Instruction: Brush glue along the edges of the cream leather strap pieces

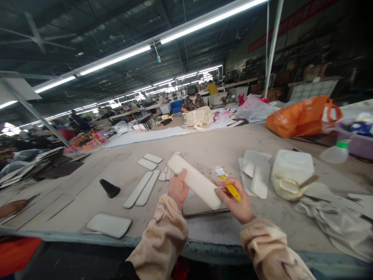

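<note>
A long cream panel [194, 181] with rounded ends is held tilted above the table. My left hand [178, 188] grips its near-left edge, thumb on top. At the panel's lower right end, the fingers of my right hand [237, 202] touch the edge, and the same hand holds a brush with a yellow handle [233, 191] and pale bristles pointing up and away. Beneath the panel lies a dark-edged flat piece [201, 208], partly hidden. Two narrow white pieces [142, 188] rest side by side left of my left hand.
A black cone-shaped object [110, 188] and a rounded pad [109, 224] lie left. To the right are pale pieces [260, 177], a white plastic container [292, 171] with a stick, crumpled cloth [335, 217] and an orange bag [297, 116]. Another person's hand [13, 208] is at far left.
</note>
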### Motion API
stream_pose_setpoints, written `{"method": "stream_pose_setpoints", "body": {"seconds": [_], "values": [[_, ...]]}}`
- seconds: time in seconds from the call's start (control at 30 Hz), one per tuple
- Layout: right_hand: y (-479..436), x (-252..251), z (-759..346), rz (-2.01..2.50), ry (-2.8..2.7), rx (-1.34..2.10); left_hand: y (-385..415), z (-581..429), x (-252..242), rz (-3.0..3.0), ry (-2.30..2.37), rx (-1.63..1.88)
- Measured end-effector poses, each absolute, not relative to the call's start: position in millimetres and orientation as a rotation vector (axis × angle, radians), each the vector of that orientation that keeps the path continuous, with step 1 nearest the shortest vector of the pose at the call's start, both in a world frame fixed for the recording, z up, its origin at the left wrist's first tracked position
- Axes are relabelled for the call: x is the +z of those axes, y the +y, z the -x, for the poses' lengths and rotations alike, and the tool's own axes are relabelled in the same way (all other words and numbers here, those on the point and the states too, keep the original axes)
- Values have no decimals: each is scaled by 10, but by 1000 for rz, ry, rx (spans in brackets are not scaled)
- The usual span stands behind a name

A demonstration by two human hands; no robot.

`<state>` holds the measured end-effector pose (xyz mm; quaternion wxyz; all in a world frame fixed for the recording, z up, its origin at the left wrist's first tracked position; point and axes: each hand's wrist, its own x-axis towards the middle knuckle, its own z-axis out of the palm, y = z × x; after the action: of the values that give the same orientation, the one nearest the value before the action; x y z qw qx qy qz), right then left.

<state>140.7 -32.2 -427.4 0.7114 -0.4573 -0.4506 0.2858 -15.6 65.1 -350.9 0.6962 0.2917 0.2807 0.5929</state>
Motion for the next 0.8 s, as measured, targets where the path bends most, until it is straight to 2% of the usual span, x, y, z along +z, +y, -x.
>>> {"method": "stream_pose_setpoints", "body": {"seconds": [0.8], "values": [[-229,-4448,-1256,1203,-1164,610,623,443,-3819,-594,607,1368]]}}
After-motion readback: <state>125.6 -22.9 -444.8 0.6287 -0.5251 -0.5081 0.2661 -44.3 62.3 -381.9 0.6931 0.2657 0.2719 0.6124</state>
